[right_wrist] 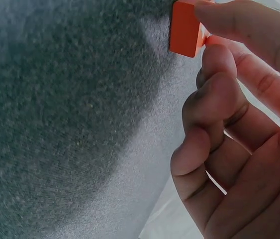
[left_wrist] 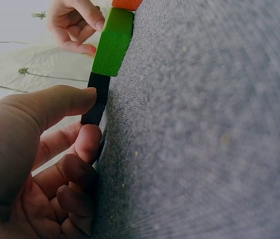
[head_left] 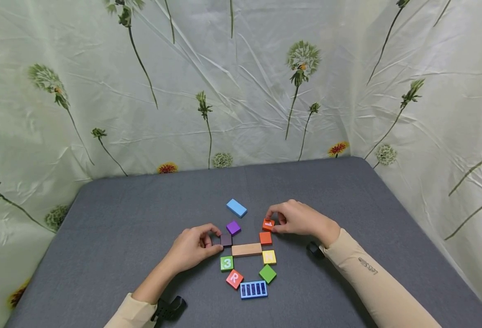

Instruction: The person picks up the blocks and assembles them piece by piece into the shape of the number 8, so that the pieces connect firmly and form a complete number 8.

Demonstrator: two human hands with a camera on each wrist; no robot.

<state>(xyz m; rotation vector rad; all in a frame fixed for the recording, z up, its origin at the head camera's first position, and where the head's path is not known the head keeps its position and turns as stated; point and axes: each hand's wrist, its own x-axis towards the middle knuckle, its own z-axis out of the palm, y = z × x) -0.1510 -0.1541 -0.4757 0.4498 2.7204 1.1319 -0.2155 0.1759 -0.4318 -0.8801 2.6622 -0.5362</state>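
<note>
My left hand (head_left: 192,248) pinches a dark, nearly black square block (head_left: 226,240) between thumb and index finger. That dark block (left_wrist: 100,85) lies flat on the cloth, in line with the green block (left_wrist: 112,50) in the left wrist view. On the other side, my right hand (head_left: 300,219) pinches an orange-red block marked 1 (head_left: 268,224). In the right wrist view the thumb lies on this orange-red block (right_wrist: 183,30), and the other fingers curl below it. A plain orange block (head_left: 265,238) lies just nearer, and a purple block (head_left: 233,227) sits beyond the dark one.
Inside the ring of blocks is a tan plank (head_left: 246,249). Nearer lie a green 3 block (head_left: 226,263), a red R block (head_left: 234,279), a blue barred block (head_left: 253,289), a green block (head_left: 267,274) and a yellow block (head_left: 269,257). A light blue block (head_left: 236,208) lies farthest back.
</note>
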